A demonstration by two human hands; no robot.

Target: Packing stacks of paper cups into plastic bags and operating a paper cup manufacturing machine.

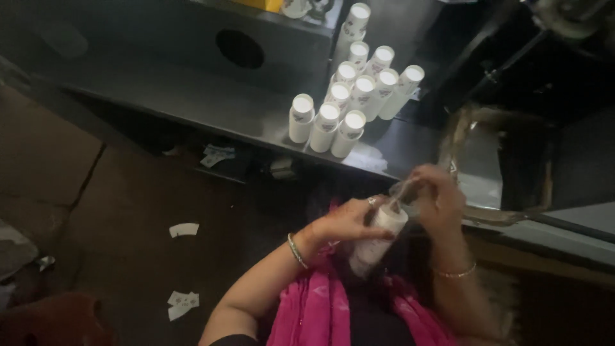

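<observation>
My left hand point(349, 221) grips a tall stack of white paper cups point(378, 243), held tilted above my lap. At the top end of that stack, my right hand point(439, 198) pinches a thin clear plastic wrap point(405, 191). A ring shows on my left hand and bangles on both wrists. On the dark metal shelf point(211, 106) in front of me stand several more white cup stacks point(349, 96), upright and close together.
A pink scarf point(314, 307) lies over my lap. Flattened white paper pieces point(184, 229) are scattered on the brown floor at the left. A round hole point(239, 49) opens in the dark panel behind the shelf. Machine parts stand at the right.
</observation>
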